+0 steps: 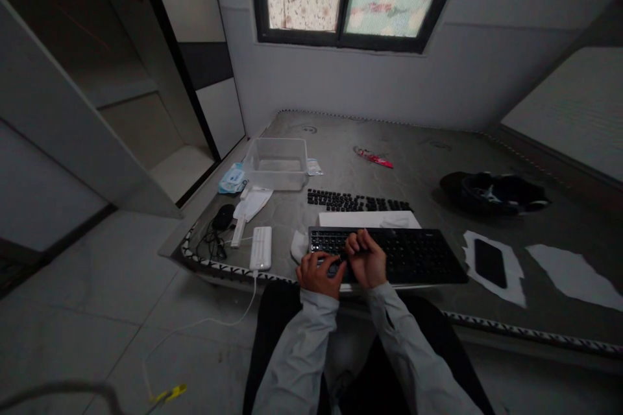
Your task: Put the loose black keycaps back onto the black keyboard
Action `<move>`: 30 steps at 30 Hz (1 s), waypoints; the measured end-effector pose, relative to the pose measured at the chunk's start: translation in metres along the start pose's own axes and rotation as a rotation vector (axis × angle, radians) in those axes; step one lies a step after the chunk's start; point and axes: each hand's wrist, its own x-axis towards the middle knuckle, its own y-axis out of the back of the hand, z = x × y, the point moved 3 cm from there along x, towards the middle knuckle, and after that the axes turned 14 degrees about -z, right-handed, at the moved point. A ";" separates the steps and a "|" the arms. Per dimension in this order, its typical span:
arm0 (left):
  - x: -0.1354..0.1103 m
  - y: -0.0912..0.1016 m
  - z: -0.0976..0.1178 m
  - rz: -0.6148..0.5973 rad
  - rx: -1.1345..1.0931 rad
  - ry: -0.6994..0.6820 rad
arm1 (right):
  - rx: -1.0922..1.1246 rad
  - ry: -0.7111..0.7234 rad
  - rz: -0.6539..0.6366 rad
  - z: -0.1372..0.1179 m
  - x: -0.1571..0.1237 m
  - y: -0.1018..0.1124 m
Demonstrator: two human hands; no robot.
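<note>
- Clock directions run from the hands, twelve o'clock being straight ahead.
- Nine o'clock: a white power bank (261, 248) with a cable dropping to the floor. Ten o'clock: a black mouse (224, 217). Eleven: a clear tub (276, 181).
- The left hand (321, 273) is bent over the keyboard's left part, thumb and fingers close together; whether they pinch anything, I cannot tell.
- Twelve o'clock: loose black keycaps (335, 200) lie in rows beyond the keyboard, so a good many appear to be off.
- The right hand (368, 260) is curled beside the left; something small and dark lies between the two, but I cannot tell what its fingers hold.
- The keyboard (418, 253) stretches under both hands toward three o'clock. Its left end shows pale marks, perhaps bare key seats; to judge by the loose rows, refilling it is largely left.
- Three o'clock: a dark phone (490, 262) on white paper.
- Hidden: the keys under the hands. Hard to make out: the keyboard's right half, too dark to say which keys have caps. Cut off: a white sheet (574, 272) at the far right.
</note>
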 end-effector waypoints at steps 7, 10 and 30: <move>0.000 0.003 -0.005 0.073 -0.013 -0.095 | -0.212 0.081 0.037 -0.020 -0.018 0.011; -0.001 0.010 -0.005 0.144 -0.046 -0.177 | -0.441 0.065 0.065 -0.030 -0.033 0.024; -0.008 0.015 0.014 0.055 -0.204 -0.548 | -1.114 -0.284 -0.177 -0.021 -0.060 0.029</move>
